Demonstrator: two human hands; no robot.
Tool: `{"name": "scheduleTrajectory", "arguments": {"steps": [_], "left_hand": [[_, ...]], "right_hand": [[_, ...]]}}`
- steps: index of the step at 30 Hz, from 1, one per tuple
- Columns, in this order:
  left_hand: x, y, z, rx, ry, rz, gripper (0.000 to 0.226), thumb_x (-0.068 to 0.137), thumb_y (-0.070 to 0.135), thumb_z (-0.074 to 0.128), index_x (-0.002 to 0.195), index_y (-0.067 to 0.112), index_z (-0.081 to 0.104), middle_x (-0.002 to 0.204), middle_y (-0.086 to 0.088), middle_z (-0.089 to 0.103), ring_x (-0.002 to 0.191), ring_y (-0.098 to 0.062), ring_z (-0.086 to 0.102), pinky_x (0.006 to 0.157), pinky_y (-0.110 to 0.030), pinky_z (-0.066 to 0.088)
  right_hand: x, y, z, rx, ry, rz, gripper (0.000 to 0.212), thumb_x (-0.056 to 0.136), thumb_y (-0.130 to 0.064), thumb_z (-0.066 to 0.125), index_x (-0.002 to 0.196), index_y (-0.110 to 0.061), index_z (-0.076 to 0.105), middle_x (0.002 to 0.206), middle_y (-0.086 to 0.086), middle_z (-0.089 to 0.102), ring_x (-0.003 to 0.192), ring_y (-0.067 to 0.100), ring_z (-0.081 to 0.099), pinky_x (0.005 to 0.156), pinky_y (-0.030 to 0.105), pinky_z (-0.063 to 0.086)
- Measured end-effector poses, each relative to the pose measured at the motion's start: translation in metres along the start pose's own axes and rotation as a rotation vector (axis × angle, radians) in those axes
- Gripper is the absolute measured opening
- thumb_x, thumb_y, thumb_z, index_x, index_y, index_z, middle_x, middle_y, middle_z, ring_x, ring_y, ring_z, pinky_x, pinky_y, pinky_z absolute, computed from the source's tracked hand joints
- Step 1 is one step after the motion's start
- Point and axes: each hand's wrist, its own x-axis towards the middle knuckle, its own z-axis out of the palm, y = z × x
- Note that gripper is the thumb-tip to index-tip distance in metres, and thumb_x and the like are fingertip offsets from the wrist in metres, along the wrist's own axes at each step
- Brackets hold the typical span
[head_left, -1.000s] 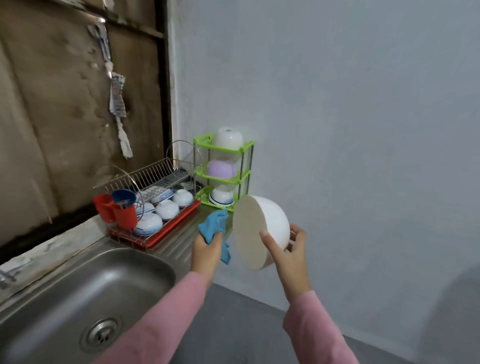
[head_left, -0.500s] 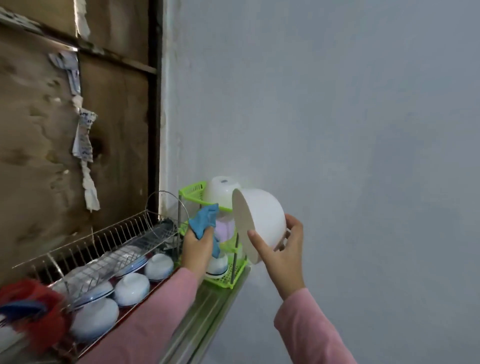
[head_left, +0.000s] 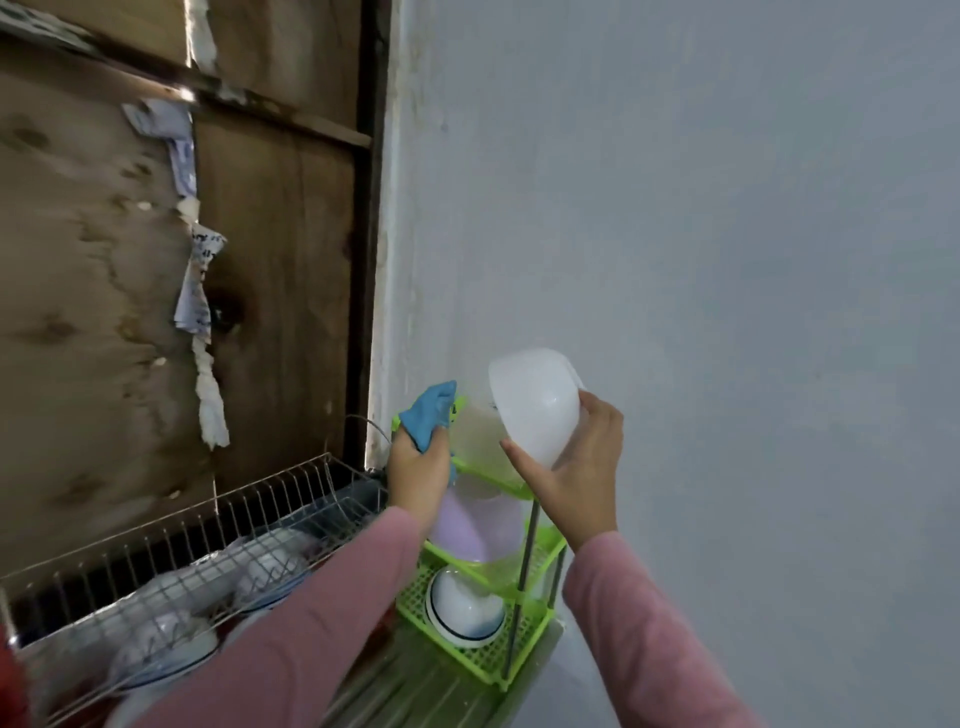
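Head view.
- White bowl (head_left: 535, 405): tilted, clasped by the right hand (head_left: 576, 467), thumb on its near side, fingers curled behind.
- Blue cloth (head_left: 428, 415): bunched in the left hand's (head_left: 418, 467) closed fingers, just left of the bowl.
- Green tiered rack (head_left: 498, 660): directly below both sets of fingers.

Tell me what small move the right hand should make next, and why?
Probably lower the white bowl onto the top shelf of the green rack. The right hand holds it tilted above that shelf, while the left hand only grips a blue cloth.
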Motion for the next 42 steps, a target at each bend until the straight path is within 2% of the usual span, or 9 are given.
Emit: {"name": "scheduleTrajectory", "arguments": {"steps": [2,6,14,18,23,30,34,38,42], "left_hand": [[0.013,-0.005,0.008,0.020,0.030,0.009,0.018,0.096,0.011,0.055,0.095,0.029,0.057,0.084,0.000,0.063,0.081,-0.021,0.061,0.076,-0.032,0.049],[0.036,-0.010,0.024,0.073,0.104,0.032,0.022,0.096,0.011,0.055,0.088,0.031,0.056,0.082,0.003,0.062,0.077,-0.015,0.059,0.066,-0.024,0.047],[0.056,-0.030,0.039,0.055,0.216,0.064,0.016,0.097,0.008,0.054,0.112,0.015,0.059,0.082,0.000,0.061,0.076,-0.016,0.059,0.069,-0.027,0.049],[0.050,-0.042,0.035,0.072,0.282,0.074,0.020,0.098,0.006,0.053,0.111,0.021,0.054,0.087,0.006,0.059,0.080,-0.011,0.057,0.070,-0.023,0.047],[0.037,-0.048,0.031,0.067,0.330,0.062,0.020,0.099,0.009,0.053,0.116,0.019,0.056,0.095,0.002,0.062,0.087,-0.013,0.060,0.086,-0.038,0.050],[0.003,-0.046,-0.003,0.128,0.377,0.052,0.025,0.100,0.015,0.052,0.124,0.018,0.058,0.107,0.002,0.066,0.095,-0.004,0.063,0.074,-0.014,0.050],[-0.026,-0.047,-0.037,0.187,0.427,-0.014,0.025,0.099,0.016,0.054,0.124,0.016,0.060,0.110,-0.003,0.067,0.105,-0.017,0.064,0.083,-0.025,0.051],[-0.077,-0.040,-0.071,0.218,0.514,-0.048,0.025,0.100,0.013,0.051,0.123,0.018,0.058,0.110,0.001,0.065,0.101,-0.008,0.061,0.086,-0.023,0.052],[-0.143,-0.032,-0.111,0.244,0.615,-0.084,0.023,0.098,0.011,0.053,0.117,0.024,0.058,0.109,0.002,0.065,0.099,-0.009,0.061,0.090,-0.028,0.051]], "right_hand": [[0.012,0.018,0.015,-0.061,-0.053,-0.008,0.094,0.067,-0.046,0.088,0.137,-0.003,0.042,0.135,0.014,0.041,0.126,0.032,0.038,0.103,0.025,0.030],[0.037,0.047,0.042,-0.162,-0.084,-0.101,0.094,0.070,-0.060,0.073,0.136,-0.003,0.040,0.134,0.018,0.043,0.122,0.037,0.040,0.104,0.049,0.042],[0.050,0.074,0.071,-0.440,-0.295,-0.119,0.110,0.041,-0.063,0.089,0.123,-0.007,0.043,0.115,0.020,0.057,0.096,0.042,0.059,0.077,0.051,0.054],[0.043,0.076,0.081,-0.477,-0.289,-0.126,0.113,0.036,-0.067,0.088,0.125,-0.010,0.045,0.116,0.019,0.058,0.101,0.041,0.060,0.084,0.061,0.050],[0.037,0.055,0.085,-0.304,-0.273,-0.229,0.089,0.058,-0.055,0.086,0.125,-0.007,0.052,0.119,0.020,0.057,0.114,0.043,0.054,0.097,0.059,0.045],[0.005,0.015,0.089,0.060,-0.234,-0.295,0.056,0.084,-0.043,0.067,0.123,-0.004,0.058,0.124,0.016,0.059,0.130,0.040,0.046,0.109,0.055,0.038],[-0.031,-0.008,0.091,0.356,-0.428,-0.196,0.054,0.092,-0.041,0.056,0.129,-0.001,0.055,0.126,0.016,0.057,0.125,0.037,0.050,0.109,0.050,0.039],[-0.073,-0.032,0.085,0.549,-0.676,-0.060,0.055,0.095,-0.044,0.051,0.136,-0.008,0.050,0.132,0.008,0.056,0.126,0.023,0.050,0.107,0.037,0.041],[-0.127,-0.061,0.070,0.659,-0.951,0.114,0.039,0.100,-0.035,0.055,0.134,-0.017,0.050,0.128,-0.003,0.055,0.116,0.008,0.050,0.094,0.021,0.040]]}}
